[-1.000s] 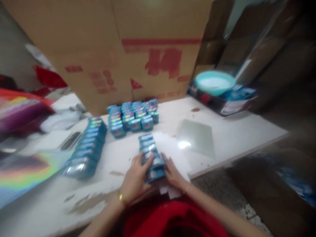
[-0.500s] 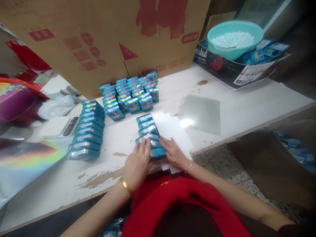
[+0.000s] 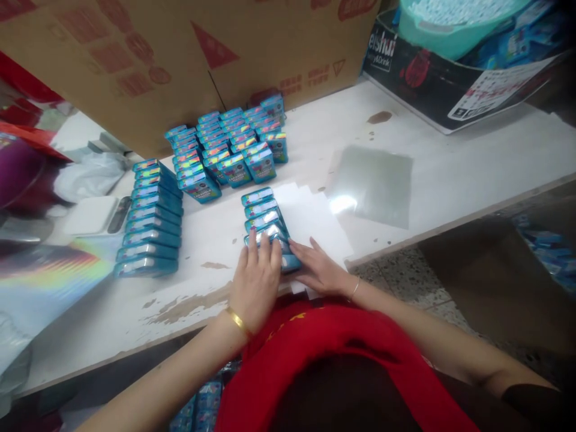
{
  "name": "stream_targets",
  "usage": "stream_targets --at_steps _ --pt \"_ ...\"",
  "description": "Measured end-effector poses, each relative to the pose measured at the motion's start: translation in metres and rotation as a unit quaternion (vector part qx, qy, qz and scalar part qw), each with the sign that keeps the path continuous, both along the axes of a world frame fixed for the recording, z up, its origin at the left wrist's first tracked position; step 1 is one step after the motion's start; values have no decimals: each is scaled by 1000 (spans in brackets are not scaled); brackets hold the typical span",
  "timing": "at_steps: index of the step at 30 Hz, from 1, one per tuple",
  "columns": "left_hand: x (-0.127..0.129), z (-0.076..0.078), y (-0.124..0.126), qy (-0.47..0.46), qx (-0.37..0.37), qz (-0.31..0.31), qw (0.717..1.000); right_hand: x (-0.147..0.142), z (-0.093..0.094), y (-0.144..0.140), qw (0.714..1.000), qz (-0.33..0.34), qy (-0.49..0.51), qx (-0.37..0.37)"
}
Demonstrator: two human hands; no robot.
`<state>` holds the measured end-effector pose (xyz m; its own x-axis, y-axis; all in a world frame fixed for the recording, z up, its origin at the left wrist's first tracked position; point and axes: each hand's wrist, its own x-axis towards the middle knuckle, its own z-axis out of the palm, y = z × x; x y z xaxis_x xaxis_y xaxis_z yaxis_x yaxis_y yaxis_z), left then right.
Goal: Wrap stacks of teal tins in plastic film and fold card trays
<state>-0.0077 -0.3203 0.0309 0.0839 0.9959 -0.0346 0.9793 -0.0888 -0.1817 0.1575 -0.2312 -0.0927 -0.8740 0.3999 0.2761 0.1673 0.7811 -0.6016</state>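
Note:
A short row of small blue packs (image 3: 258,208) stands on white paper sheets (image 3: 310,216) at the table's front edge. My left hand (image 3: 257,273), with a gold bracelet, lies over the near end of this row, its fingers spread and stretched across the pack tops. From the other side my right hand (image 3: 321,267) rests with extended fingers against the nearest packs. Part of the nearest pack is hidden under my left hand. To the left, a longer row of blue packs (image 3: 150,222) stands upright. Farther back is a block of several packed rows (image 3: 234,171).
A large cardboard box (image 3: 180,78) stands behind the rows. Right of the sheets lies a translucent sheet (image 3: 373,186). A black carton (image 3: 414,78) at the back right carries a turquoise bowl (image 3: 436,39) of white pieces. A white scale (image 3: 92,215) sits at the left.
My view has tipped down and shifted slightly. My left hand has moved flatter across the tops of the near packs; my right hand stays at their side.

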Motion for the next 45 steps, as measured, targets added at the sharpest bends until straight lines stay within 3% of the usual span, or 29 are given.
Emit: stream_targets --at_steps 5,8,10,15,25,28,33,36,41,45 --pt "-16 -25 2 -70 47 -104 991 -4 -7 0 997 -49 -30 61" --pt "-23 -28 8 -99 38 -173 979 -4 -6 2 992 -53 -52 97" --pt "-24 -25 11 -102 26 -187 977 -4 -2 2 988 -58 -71 121" --pt "-22 -14 15 -90 -8 -167 982 -5 8 -2 978 -87 -105 156" --pt "-23 -13 15 -114 -26 -150 982 -14 21 -5 985 -90 -81 122" --pt "-28 -11 18 -158 -46 -161 973 -15 21 -2 985 -83 -75 130" --pt "-46 -17 4 -269 68 -128 952 -17 20 6 986 -70 -42 143" --pt "-45 -17 -1 -229 102 -155 956 -18 23 10 985 -48 -37 158" --pt "-38 -7 11 -132 62 -194 970 -21 29 16 982 -32 -44 180" --pt "-44 -11 9 -163 68 -195 965 -25 28 19 977 -29 -45 207"
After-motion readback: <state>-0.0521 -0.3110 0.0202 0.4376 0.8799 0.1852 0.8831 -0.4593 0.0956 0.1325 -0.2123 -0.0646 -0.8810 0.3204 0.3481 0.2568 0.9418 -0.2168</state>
